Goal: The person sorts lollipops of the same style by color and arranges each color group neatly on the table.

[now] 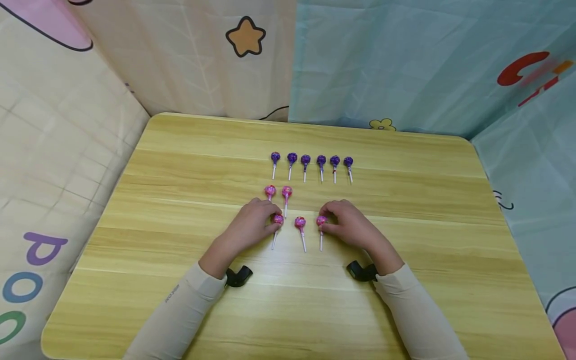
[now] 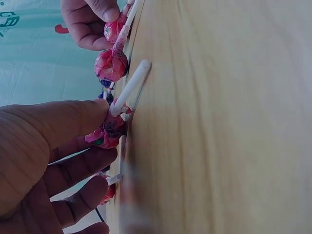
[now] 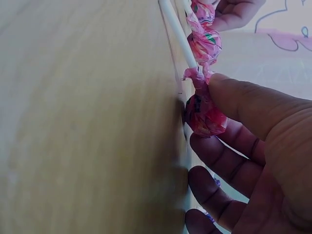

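Note:
My left hand (image 1: 252, 223) pinches a pink-wrapped lollipop (image 2: 106, 135) by its head between thumb and fingers, the white stick pointing toward me. Opposite it, my right hand (image 1: 353, 223) holds another pink lollipop (image 3: 207, 117) the same way, thumb on the wrapper. Between the hands a third pink lollipop (image 1: 300, 223) lies untouched on the table. Just beyond the left hand are two more pink lollipops, one (image 1: 270, 191) with its stick partly hidden behind the fingers and one (image 1: 287, 192) fully in sight.
Farther back, several purple lollipops (image 1: 305, 159) lie in a side-by-side row, sticks toward me. Everything lies on a wooden table (image 1: 180, 165) with rounded corners. Printed curtains (image 1: 387, 65) hang behind its far edge. A black wrist mount (image 1: 239, 276) sits at the left cuff.

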`<state>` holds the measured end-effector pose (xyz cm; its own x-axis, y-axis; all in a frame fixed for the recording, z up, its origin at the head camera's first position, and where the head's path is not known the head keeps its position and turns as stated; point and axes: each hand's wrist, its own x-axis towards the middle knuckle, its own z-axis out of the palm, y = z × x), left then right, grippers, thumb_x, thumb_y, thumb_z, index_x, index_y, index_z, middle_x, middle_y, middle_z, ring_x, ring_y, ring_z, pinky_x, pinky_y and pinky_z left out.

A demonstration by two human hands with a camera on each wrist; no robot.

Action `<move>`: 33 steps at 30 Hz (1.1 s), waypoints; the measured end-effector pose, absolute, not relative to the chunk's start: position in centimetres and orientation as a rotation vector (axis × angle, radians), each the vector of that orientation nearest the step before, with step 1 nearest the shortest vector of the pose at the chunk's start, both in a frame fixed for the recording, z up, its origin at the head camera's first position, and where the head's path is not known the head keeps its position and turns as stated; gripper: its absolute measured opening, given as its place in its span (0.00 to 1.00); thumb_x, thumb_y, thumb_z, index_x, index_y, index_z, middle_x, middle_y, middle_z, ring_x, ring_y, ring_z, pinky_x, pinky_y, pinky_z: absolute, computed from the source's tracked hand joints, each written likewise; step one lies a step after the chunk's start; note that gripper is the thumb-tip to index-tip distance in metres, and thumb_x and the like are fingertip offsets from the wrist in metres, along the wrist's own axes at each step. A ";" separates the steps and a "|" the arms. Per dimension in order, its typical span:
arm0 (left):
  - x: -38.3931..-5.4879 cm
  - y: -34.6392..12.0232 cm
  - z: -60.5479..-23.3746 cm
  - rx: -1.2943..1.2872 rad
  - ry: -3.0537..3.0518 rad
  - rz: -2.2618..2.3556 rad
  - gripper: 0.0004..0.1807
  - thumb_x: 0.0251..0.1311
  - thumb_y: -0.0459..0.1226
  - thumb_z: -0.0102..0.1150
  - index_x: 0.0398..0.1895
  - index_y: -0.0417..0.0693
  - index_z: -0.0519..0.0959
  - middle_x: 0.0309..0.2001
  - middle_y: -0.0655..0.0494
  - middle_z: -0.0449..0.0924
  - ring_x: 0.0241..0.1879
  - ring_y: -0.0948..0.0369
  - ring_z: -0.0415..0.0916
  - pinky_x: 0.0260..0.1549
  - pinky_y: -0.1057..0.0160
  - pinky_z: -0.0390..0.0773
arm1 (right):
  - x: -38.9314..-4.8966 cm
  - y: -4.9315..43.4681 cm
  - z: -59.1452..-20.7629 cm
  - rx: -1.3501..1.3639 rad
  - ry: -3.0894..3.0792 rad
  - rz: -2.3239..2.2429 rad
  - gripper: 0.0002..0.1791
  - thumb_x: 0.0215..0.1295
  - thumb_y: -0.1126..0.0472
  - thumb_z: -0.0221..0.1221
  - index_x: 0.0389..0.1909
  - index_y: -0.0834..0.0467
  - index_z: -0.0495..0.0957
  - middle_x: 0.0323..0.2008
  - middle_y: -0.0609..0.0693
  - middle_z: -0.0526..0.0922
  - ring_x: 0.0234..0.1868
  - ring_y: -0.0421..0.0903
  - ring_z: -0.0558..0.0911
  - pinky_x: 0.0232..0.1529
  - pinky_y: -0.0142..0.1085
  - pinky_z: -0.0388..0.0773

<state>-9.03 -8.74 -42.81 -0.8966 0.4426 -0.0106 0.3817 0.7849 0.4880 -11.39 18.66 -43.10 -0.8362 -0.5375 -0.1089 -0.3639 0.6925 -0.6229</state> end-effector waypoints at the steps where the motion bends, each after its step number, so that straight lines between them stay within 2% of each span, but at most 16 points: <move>1: -9.0 -8.7 -42.8 0.657 2.850 0.741 0.11 0.58 0.39 0.70 0.43 0.46 0.85 0.40 0.57 0.83 0.39 0.56 0.72 0.42 0.58 0.72 | -11.4 18.7 -43.1 -0.714 2.622 -0.876 0.10 0.62 0.58 0.68 0.41 0.55 0.80 0.40 0.47 0.81 0.43 0.50 0.74 0.48 0.45 0.70; 9: -9.0 -8.7 -42.7 0.635 2.846 0.752 0.11 0.58 0.39 0.70 0.43 0.46 0.85 0.40 0.57 0.83 0.40 0.56 0.72 0.42 0.57 0.72 | -11.4 18.5 -43.1 -0.682 2.624 -0.867 0.10 0.62 0.58 0.68 0.40 0.55 0.80 0.39 0.47 0.81 0.42 0.49 0.73 0.46 0.43 0.70; 24: -9.1 -8.8 -42.8 0.657 2.855 0.734 0.12 0.59 0.40 0.69 0.44 0.45 0.85 0.39 0.57 0.83 0.38 0.57 0.72 0.40 0.58 0.72 | -11.5 18.5 -43.0 -0.689 2.614 -0.860 0.10 0.64 0.58 0.66 0.43 0.57 0.80 0.41 0.48 0.81 0.45 0.50 0.75 0.50 0.47 0.71; 33: -9.0 -9.0 -42.5 0.675 2.860 0.734 0.11 0.60 0.40 0.69 0.43 0.45 0.85 0.40 0.56 0.83 0.39 0.56 0.74 0.42 0.57 0.73 | -11.4 18.5 -42.9 -0.678 2.614 -0.888 0.09 0.64 0.59 0.66 0.42 0.58 0.80 0.41 0.49 0.81 0.45 0.50 0.76 0.52 0.48 0.72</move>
